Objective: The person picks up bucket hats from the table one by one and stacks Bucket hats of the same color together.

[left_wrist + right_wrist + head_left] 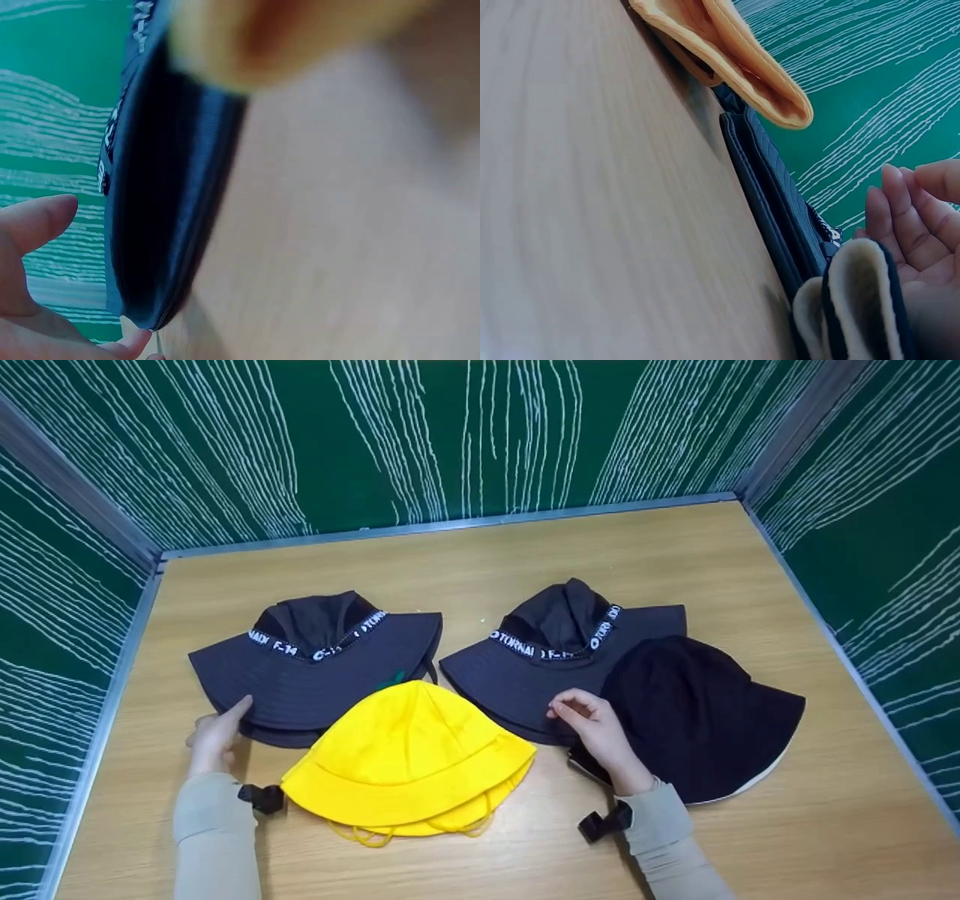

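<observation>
My left hand (pixel 214 735) is at the lower left brim of a dark grey bucket hat (pixel 315 686) with a white-lettered band. In the left wrist view, the thumb (pixel 49 221) stands apart from this hat (pixel 161 195) while the fingertips touch its brim edge from below. The right hand (pixel 596 727) hovers with loosely bent fingers and nothing in its grasp. It overlaps the brim of a second lettered grey hat (pixel 502 690), just left of a black hat (pixel 682 720) with a pale underside. A yellow hat (pixel 412 754) lies between my hands.
All the hats lie on a wooden table (pixel 510 862). Green panels with white streaks (pixel 360 457) rise at the back and both sides, meeting the table along grey metal edging (pixel 450 526). Yellow cord (pixel 367 836) hangs out under the yellow hat.
</observation>
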A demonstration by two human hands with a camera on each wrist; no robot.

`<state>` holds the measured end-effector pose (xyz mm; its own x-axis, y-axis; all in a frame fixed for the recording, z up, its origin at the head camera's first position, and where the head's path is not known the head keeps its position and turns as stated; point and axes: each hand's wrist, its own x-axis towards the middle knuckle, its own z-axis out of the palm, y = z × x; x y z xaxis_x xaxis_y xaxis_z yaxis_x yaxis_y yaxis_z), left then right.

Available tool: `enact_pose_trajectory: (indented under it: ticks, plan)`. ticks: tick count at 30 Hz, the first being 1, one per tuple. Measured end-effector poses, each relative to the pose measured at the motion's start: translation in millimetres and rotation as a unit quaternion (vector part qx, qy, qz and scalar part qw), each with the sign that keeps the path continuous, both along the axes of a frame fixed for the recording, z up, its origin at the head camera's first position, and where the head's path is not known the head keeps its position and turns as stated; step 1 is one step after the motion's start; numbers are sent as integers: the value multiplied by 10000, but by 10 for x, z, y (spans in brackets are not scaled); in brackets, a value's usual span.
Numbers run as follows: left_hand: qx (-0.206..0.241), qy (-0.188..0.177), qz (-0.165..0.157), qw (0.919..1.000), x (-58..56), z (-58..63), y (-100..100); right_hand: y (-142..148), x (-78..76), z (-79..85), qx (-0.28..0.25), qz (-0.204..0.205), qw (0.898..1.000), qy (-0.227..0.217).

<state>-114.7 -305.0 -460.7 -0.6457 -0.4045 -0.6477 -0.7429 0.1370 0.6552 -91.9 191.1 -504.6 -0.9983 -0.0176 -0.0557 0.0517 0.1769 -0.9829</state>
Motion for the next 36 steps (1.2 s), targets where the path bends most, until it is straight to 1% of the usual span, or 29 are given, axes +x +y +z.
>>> enact_pose_trajectory:
  ticks: [2, 5, 8, 10, 12, 16, 18, 21, 24, 29, 31, 36]
  plan:
    - [119, -85, 165, 9998, -37, 14, -14, 1, -1, 1, 10, -12, 10000, 3]
    - [-73, -369, 194, 9991, -82, 24, -16, 0, 0, 2, -21, -7, 10000, -6]
    - [-560, -654, -27, 9963, -119, 21, 10, -3, 3, 3, -57, 19, 10000, -9]
    - [-898, -820, -219, 9923, -141, 12, 33, -5, 4, 3, -83, 48, 10000, -15]
    - [-1185, -892, -355, 9883, -156, -1, 53, -7, 6, 4, -84, 76, 9999, -17]
    - [-1471, -972, -567, 9827, -179, -9, 70, -7, 11, 6, -37, 92, 10000, 3]
    - [-1523, -1029, -683, 9806, -197, 4, 69, -3, 9, 5, -29, 96, 9999, 37]
    - [-1500, -1096, -765, 9796, -238, 39, 69, 6, 4, -2, -17, 114, 9999, 107]
    - [-1500, -1147, -745, 9792, -270, 60, 79, 11, 1, -9, 8, 143, 9998, 155]
    - [-1848, -1162, -879, 9719, -278, 39, 101, 5, -5, -20, 60, 237, 9994, 225]
    - [-1947, -1152, -879, 9701, -278, 28, 111, 2, -4, -22, 119, 255, 9992, 275]
    - [-1980, -1240, -752, 9694, -279, 13, 121, -6, 11, -12, 224, 266, 9989, 311]
